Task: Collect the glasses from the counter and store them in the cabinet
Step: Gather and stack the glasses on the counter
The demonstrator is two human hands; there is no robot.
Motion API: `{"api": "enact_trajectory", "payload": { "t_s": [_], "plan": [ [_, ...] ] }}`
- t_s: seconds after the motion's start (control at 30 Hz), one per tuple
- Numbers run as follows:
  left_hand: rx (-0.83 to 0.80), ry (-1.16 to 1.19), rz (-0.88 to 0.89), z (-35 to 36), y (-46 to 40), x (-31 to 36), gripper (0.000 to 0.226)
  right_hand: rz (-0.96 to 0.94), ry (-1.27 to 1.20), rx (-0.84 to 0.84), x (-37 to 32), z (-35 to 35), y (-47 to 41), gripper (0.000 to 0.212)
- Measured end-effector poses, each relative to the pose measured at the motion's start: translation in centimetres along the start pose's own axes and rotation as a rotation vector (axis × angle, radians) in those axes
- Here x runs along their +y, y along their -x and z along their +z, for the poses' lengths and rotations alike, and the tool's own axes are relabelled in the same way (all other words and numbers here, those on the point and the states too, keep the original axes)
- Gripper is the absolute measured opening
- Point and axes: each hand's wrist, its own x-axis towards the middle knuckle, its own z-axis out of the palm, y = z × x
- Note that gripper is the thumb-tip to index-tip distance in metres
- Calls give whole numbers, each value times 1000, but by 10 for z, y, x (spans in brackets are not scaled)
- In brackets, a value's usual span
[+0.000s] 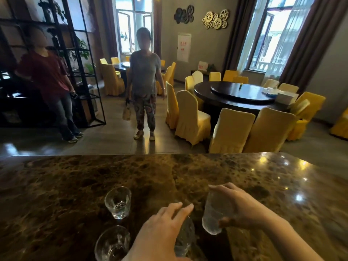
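Two hands [162,228] gripping glasses [216,213], one half-hidden

My left hand [160,228] is low in front of me, palm down, fingers curled over a glass [185,236] and gripping it. My right hand [243,210] reaches in from the right, thumb and fingers wrapped round a second glass [216,213], holding it tilted.

Counter [75,178] of glossy mottled brown stone; glasses [118,202] clear and smooth; chair covers [192,117] matt yellow cloth.
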Motion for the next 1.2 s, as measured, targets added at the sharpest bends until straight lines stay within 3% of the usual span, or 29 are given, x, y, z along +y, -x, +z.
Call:
{"api": "enact_trajectory", "payload": {
  "t_s": [0.2, 0.47, 0.7, 1.2],
  "plan": [
    [121, -50, 26, 9, -2, 0, 77, -50, -22, 112, 10, 15, -6, 87],
    [195, -44, -57, 15, 12, -6, 80, -187, -33, 171, -45, 2, -57, 87],
    [254, -54, -99, 11, 8, -14, 80, -236, -26, 126, -104, 17, -107, 88],
    [237, -57, -86, 13, -14, -25, 80, -220, -3, 78, -116, 36, -129, 89]
  ]
}}
